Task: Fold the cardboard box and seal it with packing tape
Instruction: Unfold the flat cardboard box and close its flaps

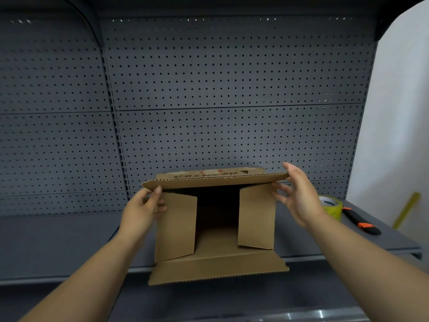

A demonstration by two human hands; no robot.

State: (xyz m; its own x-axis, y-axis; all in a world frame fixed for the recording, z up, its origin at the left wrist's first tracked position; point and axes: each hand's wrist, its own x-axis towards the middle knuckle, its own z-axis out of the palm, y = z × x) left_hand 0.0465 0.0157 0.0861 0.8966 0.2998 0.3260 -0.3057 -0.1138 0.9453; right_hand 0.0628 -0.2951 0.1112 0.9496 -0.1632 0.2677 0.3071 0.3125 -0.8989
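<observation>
A brown cardboard box point(216, 263) lies on its side on the grey shelf point(58, 242), its mouth facing me. The two side flaps are half folded inward, the bottom flap hangs over the shelf edge, and the top flap sticks out level. My left hand point(144, 208) pinches the top flap's left corner, thumb on top. My right hand point(299, 194) holds the flap's right end, thumb above and fingers spread under it. A roll of yellow-green packing tape point(332, 206) stands on the shelf just right of my right wrist, partly hidden by it.
A black and orange utility knife point(361, 221) lies right of the tape. A yellow strip point(407, 209) leans against the white wall at far right. Grey pegboard point(232, 89) forms the shelf's back. A lower shelf edge shows below the box.
</observation>
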